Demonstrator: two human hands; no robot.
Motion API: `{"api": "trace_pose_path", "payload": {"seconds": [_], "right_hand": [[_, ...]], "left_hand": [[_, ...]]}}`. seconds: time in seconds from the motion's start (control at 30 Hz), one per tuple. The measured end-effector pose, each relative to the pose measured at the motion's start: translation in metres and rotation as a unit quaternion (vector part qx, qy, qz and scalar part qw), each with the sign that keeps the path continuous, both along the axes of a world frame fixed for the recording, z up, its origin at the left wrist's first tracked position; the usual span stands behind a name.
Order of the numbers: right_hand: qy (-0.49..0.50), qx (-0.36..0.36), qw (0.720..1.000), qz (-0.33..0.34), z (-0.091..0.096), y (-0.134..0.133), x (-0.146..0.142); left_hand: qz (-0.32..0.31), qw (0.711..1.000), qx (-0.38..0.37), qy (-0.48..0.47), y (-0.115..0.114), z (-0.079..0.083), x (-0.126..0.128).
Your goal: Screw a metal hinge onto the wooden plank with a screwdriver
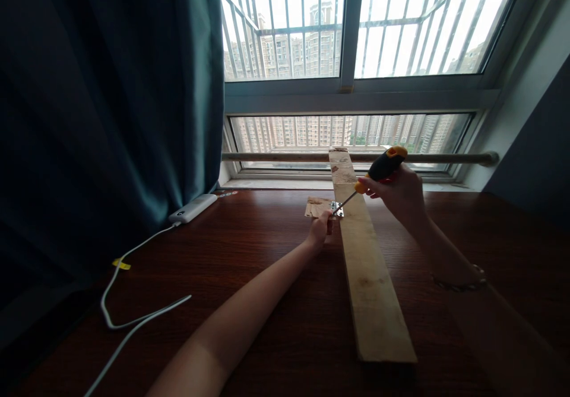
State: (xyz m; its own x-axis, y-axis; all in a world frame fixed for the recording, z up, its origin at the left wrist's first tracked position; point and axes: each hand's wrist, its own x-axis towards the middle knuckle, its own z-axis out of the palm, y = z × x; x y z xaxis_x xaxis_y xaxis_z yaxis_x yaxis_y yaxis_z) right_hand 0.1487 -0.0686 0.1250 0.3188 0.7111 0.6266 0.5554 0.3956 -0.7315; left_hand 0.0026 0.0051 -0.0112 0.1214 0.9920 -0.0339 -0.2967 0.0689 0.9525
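A long wooden board (371,272) lies lengthwise in front of me, with a small wooden block (317,206) against its left side. A silver metal hinge (339,209) with holes spans the joint between them. My right hand (403,198) is closed around a screwdriver (386,163) with a black and yellow handle, tilted so its shaft runs down left to the hinge. Right beside the tip, my left hand (319,231) has its fingers pinched together at the hinge's near edge. Whatever sits between those fingers is too small to make out.
A white power strip (194,208) with a white cable (141,321) lies on the dark red-brown table (267,254) at the left, beside a blue curtain (178,88). A yellow tag (121,264) touches the cable. Behind the table, a pipe (285,157) crosses below the barred window.
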Motion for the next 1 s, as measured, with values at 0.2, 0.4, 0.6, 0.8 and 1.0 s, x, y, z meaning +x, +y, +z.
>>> {"api": "trace_pose_path", "payload": {"seconds": [0.2, 0.4, 0.6, 0.8, 1.0], "right_hand": [[0.019, 0.003, 0.999, 0.042, 0.001, -0.006, -0.012], [0.138, -0.069, 0.964, 0.219, 0.013, -0.012, -0.012], [0.122, -0.048, 0.981, 0.14, 0.008, -0.008, -0.005], [0.03, 0.019, 0.999, -0.027, -0.007, 0.002, -0.006], [0.046, 0.029, 0.999, -0.001, -0.004, -0.003, -0.013]], "left_hand": [[-0.004, 1.0, 0.003, 0.002, 0.0, 0.001, 0.0], [-0.008, 1.0, 0.0, -0.003, 0.001, -0.001, -0.001], [-0.008, 1.0, -0.007, -0.007, 0.002, -0.003, 0.0], [0.001, 1.0, -0.013, 0.002, 0.001, -0.001, -0.001], [0.009, 1.0, -0.012, 0.012, -0.001, 0.001, -0.001]]}}
